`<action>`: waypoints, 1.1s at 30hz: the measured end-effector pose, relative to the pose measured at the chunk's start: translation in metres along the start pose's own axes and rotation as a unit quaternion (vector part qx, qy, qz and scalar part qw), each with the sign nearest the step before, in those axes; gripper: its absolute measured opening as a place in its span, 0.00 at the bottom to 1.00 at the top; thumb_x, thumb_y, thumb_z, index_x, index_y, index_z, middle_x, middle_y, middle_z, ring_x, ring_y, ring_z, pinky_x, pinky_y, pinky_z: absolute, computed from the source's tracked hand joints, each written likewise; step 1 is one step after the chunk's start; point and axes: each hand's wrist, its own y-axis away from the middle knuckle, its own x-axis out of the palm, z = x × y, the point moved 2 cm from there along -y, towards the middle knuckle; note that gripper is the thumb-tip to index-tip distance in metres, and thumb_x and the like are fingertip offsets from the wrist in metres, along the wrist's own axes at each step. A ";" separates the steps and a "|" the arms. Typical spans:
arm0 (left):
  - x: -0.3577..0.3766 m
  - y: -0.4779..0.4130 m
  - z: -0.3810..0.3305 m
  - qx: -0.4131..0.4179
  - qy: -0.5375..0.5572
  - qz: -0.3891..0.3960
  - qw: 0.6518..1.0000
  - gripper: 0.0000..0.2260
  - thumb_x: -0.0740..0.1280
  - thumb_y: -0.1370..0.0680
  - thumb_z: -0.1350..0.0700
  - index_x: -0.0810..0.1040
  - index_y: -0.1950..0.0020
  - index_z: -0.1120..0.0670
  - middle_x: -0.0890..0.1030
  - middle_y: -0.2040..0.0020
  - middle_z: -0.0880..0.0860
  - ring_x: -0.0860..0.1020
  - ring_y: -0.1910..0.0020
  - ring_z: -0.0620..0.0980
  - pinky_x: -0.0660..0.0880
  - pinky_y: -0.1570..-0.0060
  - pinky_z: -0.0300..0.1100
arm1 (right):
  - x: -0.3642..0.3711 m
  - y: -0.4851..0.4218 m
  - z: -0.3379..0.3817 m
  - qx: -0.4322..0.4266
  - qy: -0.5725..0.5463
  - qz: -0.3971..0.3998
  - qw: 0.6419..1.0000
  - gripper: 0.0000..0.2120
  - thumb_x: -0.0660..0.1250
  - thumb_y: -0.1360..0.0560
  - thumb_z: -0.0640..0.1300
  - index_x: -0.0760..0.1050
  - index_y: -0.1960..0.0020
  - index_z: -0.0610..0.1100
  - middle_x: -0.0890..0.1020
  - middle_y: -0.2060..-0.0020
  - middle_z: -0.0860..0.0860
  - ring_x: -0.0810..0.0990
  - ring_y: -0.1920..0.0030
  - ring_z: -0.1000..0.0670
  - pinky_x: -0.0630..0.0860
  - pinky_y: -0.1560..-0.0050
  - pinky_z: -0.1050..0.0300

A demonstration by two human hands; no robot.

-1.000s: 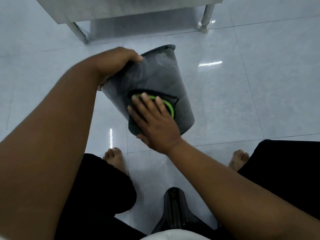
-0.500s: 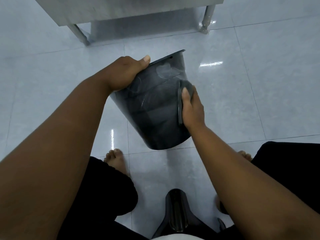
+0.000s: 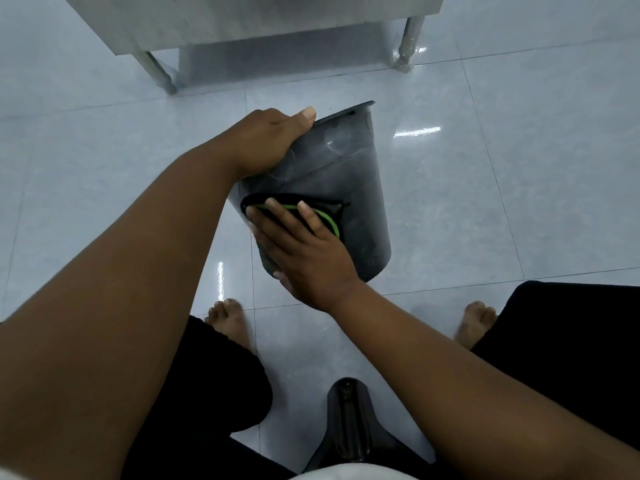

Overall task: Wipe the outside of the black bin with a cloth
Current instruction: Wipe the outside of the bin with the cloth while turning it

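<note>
The black bin (image 3: 349, 174) is tilted above the floor, its open rim pointing away from me and its base towards me. My left hand (image 3: 270, 140) grips the rim at the upper left, thumb on top. A black cloth with a green line (image 3: 329, 216) lies flat on the bin's near side. My right hand (image 3: 304, 251) presses on the cloth with straight, spread fingers, covering most of it.
A pale tiled floor (image 3: 519, 202) lies below. A steel table stands at the far side on its legs (image 3: 410, 39). My knees in black trousers and my bare feet (image 3: 228, 320) flank the bin. A black seat part (image 3: 346, 420) shows between my legs.
My right hand with the cloth has swept from the bin's right side back to its near face. The bin stays tilted in my left hand's grip.
</note>
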 end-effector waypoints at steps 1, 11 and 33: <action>0.000 0.000 -0.001 -0.004 0.011 0.008 1.000 0.29 0.52 0.20 0.34 0.83 0.50 0.54 0.83 0.50 0.53 0.80 0.49 0.51 0.73 0.45 0.47 | -0.005 -0.005 -0.009 0.034 -0.016 -0.022 0.999 0.36 0.64 0.20 0.56 0.56 0.18 0.45 0.56 0.18 0.48 0.51 0.18 0.42 0.38 0.20 0.43; 0.003 0.005 -0.002 -0.034 0.064 0.045 0.996 0.32 0.49 0.20 0.32 0.84 0.53 0.53 0.85 0.54 0.50 0.81 0.50 0.46 0.72 0.46 0.43 | -0.007 -0.007 -0.122 0.489 -0.474 -0.087 0.727 0.34 0.52 0.19 0.66 0.57 0.18 0.51 0.63 0.20 0.50 0.62 0.21 0.47 0.61 0.22 0.51; -0.012 0.010 0.022 -0.052 0.091 -0.022 0.994 0.20 0.57 0.20 0.38 0.83 0.52 0.49 0.83 0.51 0.47 0.81 0.51 0.45 0.73 0.50 0.41 | 0.032 0.064 -0.076 0.345 -0.379 -0.033 0.858 0.49 0.63 0.27 0.71 0.51 0.17 0.46 0.56 0.18 0.45 0.57 0.19 0.44 0.62 0.23 0.48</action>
